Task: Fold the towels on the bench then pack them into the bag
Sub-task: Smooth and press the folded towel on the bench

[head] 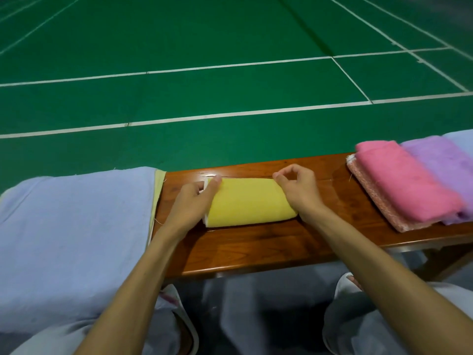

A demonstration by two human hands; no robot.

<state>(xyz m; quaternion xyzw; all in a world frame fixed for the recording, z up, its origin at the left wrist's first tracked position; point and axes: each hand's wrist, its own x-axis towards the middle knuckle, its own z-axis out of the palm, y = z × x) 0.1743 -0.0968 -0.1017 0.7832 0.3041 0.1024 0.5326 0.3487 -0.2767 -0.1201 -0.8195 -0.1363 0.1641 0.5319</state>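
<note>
A yellow towel (248,201), folded into a small rectangle, lies on the wooden bench (256,247) in front of me. My left hand (194,201) holds its left end, fingers wrapped over the edge. My right hand (297,187) rests at its right end, thumb and forefinger pinching the far right corner. A large blue towel (74,239) lies spread over the bench's left part with a pale yellow one (159,185) peeking out beneath it. No bag is in view.
Folded towels lie on the bench's right: pink (399,183) on a patterned one (371,196), then purple (440,165) and pale blue (460,139). Green court floor (230,60) stretches beyond the bench. My knees and slippers (345,280) are below the front edge.
</note>
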